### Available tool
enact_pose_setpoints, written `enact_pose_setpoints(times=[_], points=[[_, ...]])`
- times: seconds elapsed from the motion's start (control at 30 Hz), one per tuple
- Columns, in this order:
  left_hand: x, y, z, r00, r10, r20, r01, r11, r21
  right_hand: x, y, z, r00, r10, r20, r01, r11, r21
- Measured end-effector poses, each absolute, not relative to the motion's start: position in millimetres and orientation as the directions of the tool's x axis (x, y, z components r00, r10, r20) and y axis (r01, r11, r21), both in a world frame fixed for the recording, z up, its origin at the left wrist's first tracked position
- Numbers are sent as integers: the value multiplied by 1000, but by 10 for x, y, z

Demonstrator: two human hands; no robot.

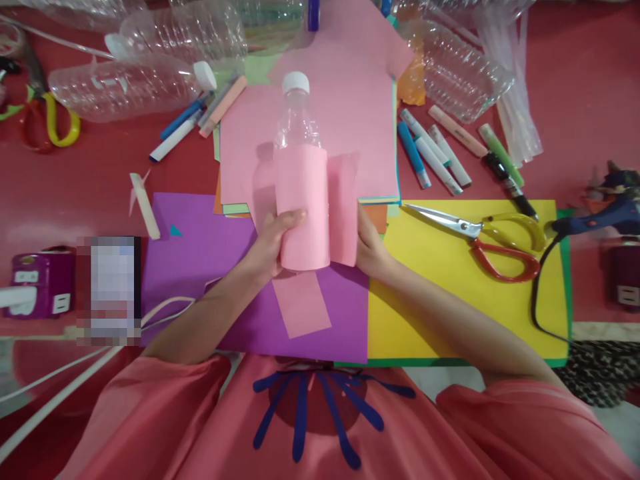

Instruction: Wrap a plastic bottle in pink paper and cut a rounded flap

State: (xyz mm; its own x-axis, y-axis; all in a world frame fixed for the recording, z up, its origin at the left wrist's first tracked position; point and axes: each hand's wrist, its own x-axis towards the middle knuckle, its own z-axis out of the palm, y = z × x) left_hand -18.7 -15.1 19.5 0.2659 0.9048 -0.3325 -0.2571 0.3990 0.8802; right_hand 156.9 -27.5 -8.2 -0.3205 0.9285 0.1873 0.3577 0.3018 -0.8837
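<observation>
A clear plastic bottle with a white cap stands upright in the middle. Pink paper covers its lower part, and one end of the sheet sticks out to the right. My left hand grips the wrapped bottle from the left, thumb across the front. On the other side, my right hand holds the loose end of the paper; most of its fingers are hidden behind it. Below the bottle, a small pink paper piece lies on a purple sheet.
Scissors lie on a yellow sheet at right, near a glue gun with its cord. Markers and several empty bottles lie farther back. A phone sits at left, beside a purple box.
</observation>
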Motion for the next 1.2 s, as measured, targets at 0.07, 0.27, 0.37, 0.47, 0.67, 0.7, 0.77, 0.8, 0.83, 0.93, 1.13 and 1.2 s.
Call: enact_pose_setpoints(times=[0.07, 0.27, 0.37, 0.47, 0.67, 0.7, 0.77, 0.8, 0.83, 0.93, 1.13, 1.2], points=[[-151, -160, 223, 268, 870, -413, -313, 484, 817, 1567, -281, -82, -339, 914, 225, 348, 344, -872], [-75, -168, 318, 306, 844, -440, -367, 531, 764, 1542, -284, -87, -390, 896, 215, 356, 362, -862], [-77, -164, 319, 336, 841, -423, -352, 529, 772, 1542, -285, -83, -398, 889, 226, 349, 375, -859], [-80, -166, 314, 334, 856, -396, -338, 500, 797, 1540, -292, -72, -397, 890, 225, 355, 375, -857], [-80, -186, 282, 234, 928, -291, -311, 355, 882, 1593, -285, -21, -346, 901, 260, 362, 384, -849], [-84, -190, 272, 229, 930, -286, -302, 348, 888, 1612, -277, -8, -334, 903, 271, 370, 390, -843], [-94, -198, 253, 234, 925, -299, -279, 359, 891, 1650, -260, 14, -314, 906, 285, 400, 398, -826], [-99, -201, 245, 242, 919, -310, -267, 370, 890, 1666, -253, 23, -307, 907, 289, 418, 401, -815], [-103, -204, 239, 252, 913, -319, -257, 381, 888, 1678, -248, 28, -300, 908, 293, 436, 403, -804], [-108, -209, 228, 281, 903, -323, -250, 394, 884, 1691, -244, 18, -275, 912, 305, 476, 405, -780], [-104, -220, 217, 291, 893, -344, -212, 411, 887, 1666, -243, -77, -249, 855, 456, 416, 519, -746], [-105, -222, 218, 306, 892, -332, -215, 405, 889, 1656, -240, -100, -237, 834, 499, 429, 551, -716]])
